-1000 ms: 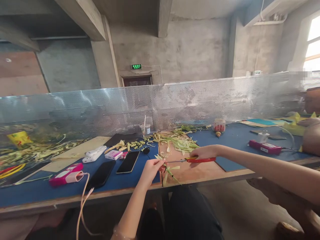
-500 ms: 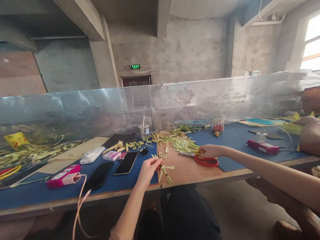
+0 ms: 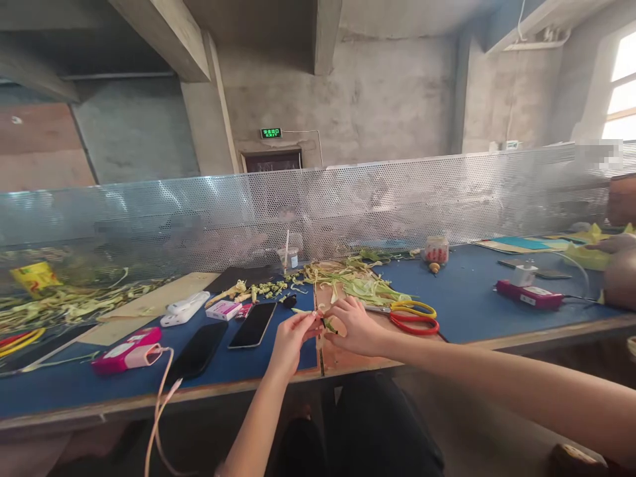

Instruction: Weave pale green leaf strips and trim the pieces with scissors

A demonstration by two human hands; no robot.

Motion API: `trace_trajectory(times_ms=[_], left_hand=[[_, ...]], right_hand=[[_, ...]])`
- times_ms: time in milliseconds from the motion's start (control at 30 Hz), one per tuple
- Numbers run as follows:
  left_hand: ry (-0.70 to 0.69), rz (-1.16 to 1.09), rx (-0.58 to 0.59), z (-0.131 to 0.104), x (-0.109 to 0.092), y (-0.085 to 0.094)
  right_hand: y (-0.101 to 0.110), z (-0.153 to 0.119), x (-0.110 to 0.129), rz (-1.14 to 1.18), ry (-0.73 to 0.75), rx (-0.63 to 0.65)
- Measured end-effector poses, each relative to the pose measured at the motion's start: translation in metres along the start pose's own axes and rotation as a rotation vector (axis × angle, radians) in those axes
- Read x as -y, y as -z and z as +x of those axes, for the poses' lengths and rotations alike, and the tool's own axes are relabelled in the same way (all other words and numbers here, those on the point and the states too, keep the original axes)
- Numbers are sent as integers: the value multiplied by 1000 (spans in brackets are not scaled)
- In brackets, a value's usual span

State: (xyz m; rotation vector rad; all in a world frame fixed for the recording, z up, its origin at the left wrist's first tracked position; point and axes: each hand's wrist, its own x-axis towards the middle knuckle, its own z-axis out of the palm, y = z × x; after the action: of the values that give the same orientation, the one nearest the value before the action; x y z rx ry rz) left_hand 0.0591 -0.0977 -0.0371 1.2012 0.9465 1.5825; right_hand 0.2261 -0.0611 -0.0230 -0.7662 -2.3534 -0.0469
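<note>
My left hand (image 3: 291, 341) pinches the upper end of a small braid of pale green plant strips (image 3: 329, 325), which look like dried husk. Close against it, my right hand (image 3: 354, 326) bends its fingers over the same braid and hides most of it. Both hands are above the brown board (image 3: 342, 361) near the table's front edge. Just right of my right hand lie scissors (image 3: 415, 318) with one red and one yellow handle loop, untouched. Behind the hands spreads a heap of loose husk strips (image 3: 365, 285).
Left of my hands are two phones (image 3: 253, 324), a pink device with a cable (image 3: 130, 350), a white power strip (image 3: 185, 309) and several small knotted pieces (image 3: 273, 289). A jar (image 3: 437, 250) stands behind right. A perforated metal screen (image 3: 338, 205) runs along the back.
My right hand has let go of the scissors, leaving them on the table, and has moved left to the braid. My left hand keeps its pinch in nearly the same place.
</note>
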Motion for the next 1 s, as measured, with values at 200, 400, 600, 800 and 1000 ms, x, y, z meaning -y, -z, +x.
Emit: trace_trajectory(times_ms=[200,400,600,800,1000], left_hand=[[-16,-51,-22,-7,-5,0],[96,321,161,-35,-40,34],[210,907,331,-75,-79,93],[64,1099,166,-63,-94,106],[-141,1050,113,1,-52,65]], right_hand=[[-10,14,-1,62,51,-64],[-23,22,-12,78,119,-67],[-40,40,-29,-40,118,-211],[-48,71,-22,-278,288,-333],[-66,86,-25,-436,387,-353]])
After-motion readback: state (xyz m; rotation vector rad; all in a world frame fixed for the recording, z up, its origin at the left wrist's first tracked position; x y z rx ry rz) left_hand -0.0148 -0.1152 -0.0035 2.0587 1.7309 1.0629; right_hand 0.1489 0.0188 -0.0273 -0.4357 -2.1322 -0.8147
